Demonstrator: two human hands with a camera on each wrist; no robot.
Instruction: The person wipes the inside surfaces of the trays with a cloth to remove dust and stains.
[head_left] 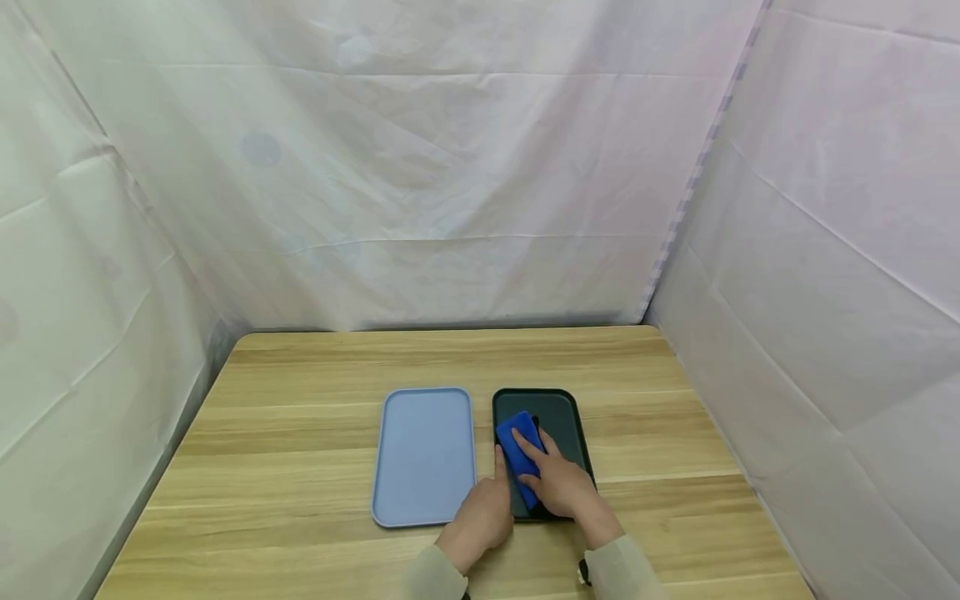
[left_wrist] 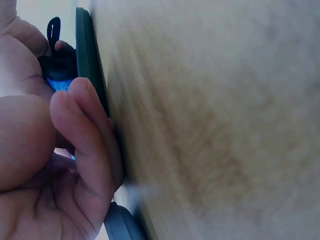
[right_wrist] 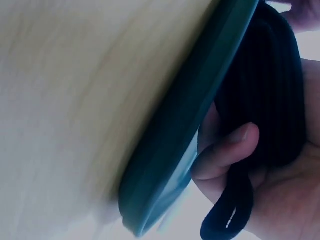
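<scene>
A dark green tray (head_left: 561, 404) lies on the table, with a blue soft-looking pad (head_left: 517, 429) slanted across its left half. The pad has a black ribbed side (right_wrist: 270, 100) and a black loop (right_wrist: 232, 210); its exact kind is unclear. My right hand (head_left: 562, 483) grips the pad from above, thumb on the left and fingers over the top and right side. My left hand (head_left: 483, 508) is at the tray's near left side, index finger extended along the rim. Its other fingers (left_wrist: 82, 135) bend loosely beside the tray edge, holding nothing visible.
A light blue tray (head_left: 423, 450) lies just left of the dark one, a narrow strip of table between them. The wooden table (head_left: 300, 417) is bordered by white cloth walls (head_left: 450, 167) at the back and both sides.
</scene>
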